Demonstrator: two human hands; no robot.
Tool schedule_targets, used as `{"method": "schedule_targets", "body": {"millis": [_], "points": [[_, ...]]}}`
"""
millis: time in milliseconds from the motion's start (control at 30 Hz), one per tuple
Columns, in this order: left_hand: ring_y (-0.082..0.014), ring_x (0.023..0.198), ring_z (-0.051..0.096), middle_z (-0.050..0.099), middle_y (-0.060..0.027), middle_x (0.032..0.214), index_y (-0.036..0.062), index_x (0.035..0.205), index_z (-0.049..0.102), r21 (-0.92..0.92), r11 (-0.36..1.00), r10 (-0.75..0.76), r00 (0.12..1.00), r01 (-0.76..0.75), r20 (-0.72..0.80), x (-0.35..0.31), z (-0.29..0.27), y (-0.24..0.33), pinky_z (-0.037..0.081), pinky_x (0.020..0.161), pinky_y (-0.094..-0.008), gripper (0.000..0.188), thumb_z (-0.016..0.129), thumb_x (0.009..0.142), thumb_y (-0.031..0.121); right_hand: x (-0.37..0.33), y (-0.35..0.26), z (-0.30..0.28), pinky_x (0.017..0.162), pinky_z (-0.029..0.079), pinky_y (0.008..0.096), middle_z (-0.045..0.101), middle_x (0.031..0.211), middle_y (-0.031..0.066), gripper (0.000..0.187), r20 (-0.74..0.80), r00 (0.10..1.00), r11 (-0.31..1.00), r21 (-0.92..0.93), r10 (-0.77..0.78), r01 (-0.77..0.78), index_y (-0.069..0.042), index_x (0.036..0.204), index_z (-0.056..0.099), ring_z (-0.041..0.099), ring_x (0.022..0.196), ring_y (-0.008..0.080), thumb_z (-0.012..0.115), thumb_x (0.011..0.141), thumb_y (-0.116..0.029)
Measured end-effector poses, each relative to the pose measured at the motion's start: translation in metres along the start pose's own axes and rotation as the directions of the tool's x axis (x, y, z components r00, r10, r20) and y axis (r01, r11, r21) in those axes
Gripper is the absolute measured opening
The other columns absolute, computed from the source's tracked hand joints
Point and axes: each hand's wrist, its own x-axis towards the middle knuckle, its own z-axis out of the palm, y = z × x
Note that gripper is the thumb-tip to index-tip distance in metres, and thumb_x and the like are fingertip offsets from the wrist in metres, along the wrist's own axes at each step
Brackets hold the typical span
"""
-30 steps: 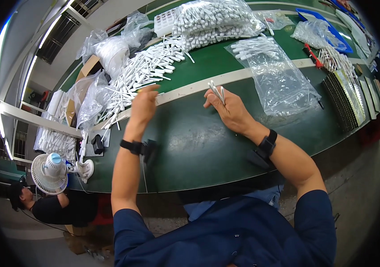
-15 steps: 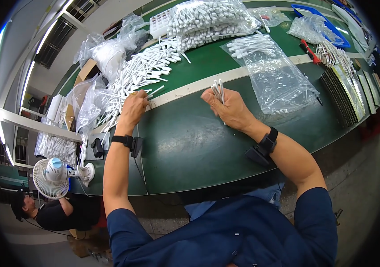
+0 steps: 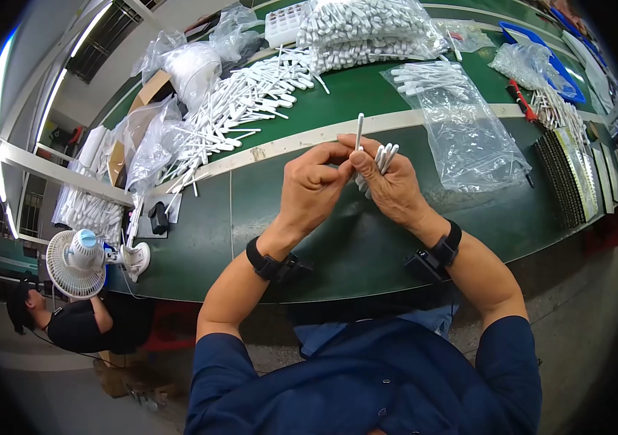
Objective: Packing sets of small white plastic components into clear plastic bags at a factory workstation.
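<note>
green counter (image 3: 193,261) takes up most of the view. at its far side, a fat clear bag (image 3: 367,29) stuffed with white swabs; left of it, a loose pile (image 3: 251,98) of the same, sticks crossing every way, some ends poking over the pale strip (image 3: 287,143). right of the hands, a flat bag (image 3: 468,156), swabs lying at its far end, near end slack. fan (image 3: 77,261) at the left edge.

right hand (image 3: 402,192): fingers curled round a small bundle (image 3: 385,156), thumb across the front, white tips sticking out the top. left hand (image 3: 316,185): fingertips pinched together on one stick (image 3: 360,130), other fingers folded in. that stick stands about upright at the right thumb, just left of the bundle; can't tell if the thumb also grips it.

risks, my guess: thumb lifts to let one more in, bundle loosens, sticks slide out onto the counter. uneven tips could come from adding singles without levelling them. pinch looks narrow, so a bump against the bundle might twist the stick. tangled pile might give two at once.
</note>
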Motion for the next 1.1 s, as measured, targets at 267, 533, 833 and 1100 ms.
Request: {"method": "schedule_targets", "body": {"millis": [267, 533, 833, 1100], "points": [[-0.0252, 0.099, 0.068, 0.073, -0.0117, 0.117, -0.0026, 0.075, 0.061, 0.324, 0.946, -0.079, 0.986, 0.028, 0.144, -0.011, -0.046, -0.055, 0.054, 0.078, -0.0309, 0.018, 0.069, 0.090, 0.001, 0.007, 0.029, -0.011, 0.075, 0.048, 0.0234, 0.067, 0.092, 0.0018, 0.024, 0.059, 0.998, 0.977, -0.211, 0.034, -0.020, -0.002, 0.115, 0.063, 0.058, 0.083, 0.0059, 0.061, 0.105, -0.024], [-0.0344, 0.113, 0.064, 0.069, -0.0145, 0.122, 0.0008, 0.092, 0.074, 0.882, 0.407, -0.253, 0.898, -0.238, 0.359, 0.006, -0.201, -0.155, 0.051, 0.097, -0.0434, 0.016, 0.061, 0.083, 0.001, 0.006, 0.017, -0.008, 0.059, 0.046, 0.0239, 0.060, 0.074, -0.0010, 0.025, 0.048, 0.967, 0.965, -0.095, 0.251, -0.246, -0.005, 0.117, 0.058, 0.059, 0.066, 0.0063, 0.065, 0.102, -0.024], [-0.0336, 0.107, 0.065, 0.070, -0.0127, 0.113, 0.0029, 0.096, 0.074, 0.834, 0.419, -0.182, 0.866, -0.360, 0.465, 0.009, -0.182, -0.144, 0.053, 0.092, -0.0425, 0.015, 0.064, 0.086, 0.006, 0.009, 0.014, -0.012, 0.055, 0.044, 0.0226, 0.063, 0.073, -0.0003, 0.022, 0.079, 0.952, 0.946, -0.165, 0.296, -0.280, -0.005, 0.111, 0.062, 0.060, 0.064, 0.0058, 0.063, 0.103, -0.025], [-0.0320, 0.104, 0.067, 0.071, -0.0109, 0.112, 0.0020, 0.100, 0.073, 0.716, 0.616, -0.247, 0.783, -0.327, 0.571, 0.015, -0.151, -0.096, 0.054, 0.087, -0.0402, 0.014, 0.066, 0.089, 0.005, 0.009, 0.014, -0.013, 0.055, 0.044, 0.0230, 0.062, 0.071, -0.0005, 0.022, 0.086, 0.954, 0.947, -0.171, 0.289, -0.271, -0.005, 0.108, 0.063, 0.059, 0.064, 0.0054, 0.063, 0.103, -0.026]]}}
